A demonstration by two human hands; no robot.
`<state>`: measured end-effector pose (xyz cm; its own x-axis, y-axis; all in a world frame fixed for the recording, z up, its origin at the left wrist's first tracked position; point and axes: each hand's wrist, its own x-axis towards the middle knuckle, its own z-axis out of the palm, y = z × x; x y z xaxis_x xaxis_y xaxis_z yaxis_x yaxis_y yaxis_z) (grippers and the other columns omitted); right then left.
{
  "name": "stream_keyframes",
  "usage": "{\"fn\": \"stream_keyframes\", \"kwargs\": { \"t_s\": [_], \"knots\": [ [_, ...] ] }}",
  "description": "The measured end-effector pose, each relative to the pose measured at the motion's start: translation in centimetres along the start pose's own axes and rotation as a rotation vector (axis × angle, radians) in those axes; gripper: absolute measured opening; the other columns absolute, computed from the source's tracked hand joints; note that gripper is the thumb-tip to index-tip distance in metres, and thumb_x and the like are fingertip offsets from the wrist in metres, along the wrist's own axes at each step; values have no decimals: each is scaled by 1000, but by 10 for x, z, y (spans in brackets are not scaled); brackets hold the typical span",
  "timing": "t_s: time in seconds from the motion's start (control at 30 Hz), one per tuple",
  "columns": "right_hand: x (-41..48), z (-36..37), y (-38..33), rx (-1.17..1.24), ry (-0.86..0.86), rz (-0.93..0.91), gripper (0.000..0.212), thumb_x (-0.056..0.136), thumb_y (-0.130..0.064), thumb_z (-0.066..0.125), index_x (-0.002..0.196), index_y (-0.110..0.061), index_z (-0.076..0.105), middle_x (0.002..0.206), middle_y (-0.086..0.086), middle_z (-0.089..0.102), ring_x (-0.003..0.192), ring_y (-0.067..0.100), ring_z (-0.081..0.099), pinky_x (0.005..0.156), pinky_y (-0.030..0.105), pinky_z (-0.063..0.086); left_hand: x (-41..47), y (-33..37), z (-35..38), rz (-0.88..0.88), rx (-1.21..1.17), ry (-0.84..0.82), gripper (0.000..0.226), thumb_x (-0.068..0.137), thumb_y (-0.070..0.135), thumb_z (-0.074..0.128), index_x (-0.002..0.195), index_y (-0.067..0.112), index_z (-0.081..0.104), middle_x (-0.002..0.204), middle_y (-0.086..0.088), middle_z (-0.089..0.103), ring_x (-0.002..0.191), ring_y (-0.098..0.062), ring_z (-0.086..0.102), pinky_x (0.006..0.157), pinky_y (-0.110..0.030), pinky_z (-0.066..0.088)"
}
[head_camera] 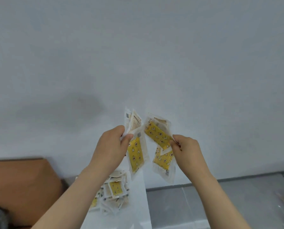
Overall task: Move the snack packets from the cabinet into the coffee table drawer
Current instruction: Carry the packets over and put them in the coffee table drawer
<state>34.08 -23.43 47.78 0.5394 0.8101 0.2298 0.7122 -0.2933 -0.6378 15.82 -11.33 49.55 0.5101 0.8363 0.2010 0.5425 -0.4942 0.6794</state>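
Pinches a fan of snack packets (136, 154) in the left hand (112, 144) and a second bunch (159, 136) in the right hand (186, 150), raised above a loose heap (114, 192) on a white surface (138, 212) near left; probably light, floppy and slick, best gripped across the sealed edges.

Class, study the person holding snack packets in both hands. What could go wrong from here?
1. The left hand and right hand each pinch several fanned packets by their edges; one may slip onto the grey floor.
2. The left forearm crosses over the loose pile of packets and might scatter it.
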Motion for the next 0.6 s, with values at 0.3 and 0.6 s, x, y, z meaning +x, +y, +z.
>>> {"fn": "stream_keyframes", "kwargs": {
  "t_s": [0.3,0.6],
  "knots": [
    [-61,-115,80,-33,177,138,27,94,-10,47,70,1,51,62,19,52,50,12,30,48,25,24,-19,122,76,162,-11,-126,37,96,33,49,66,15,36,76,-6,63,60,-16,65,54,-35,46],
    [-155,-258,184,-151,325,298,27,95,-13,48,71,-2,53,59,14,54,49,13,35,48,25,27,-75,275,183,328,-79,-264,35,95,35,49,71,10,44,79,-3,65,61,-15,64,60,-45,54]
  ]
}}
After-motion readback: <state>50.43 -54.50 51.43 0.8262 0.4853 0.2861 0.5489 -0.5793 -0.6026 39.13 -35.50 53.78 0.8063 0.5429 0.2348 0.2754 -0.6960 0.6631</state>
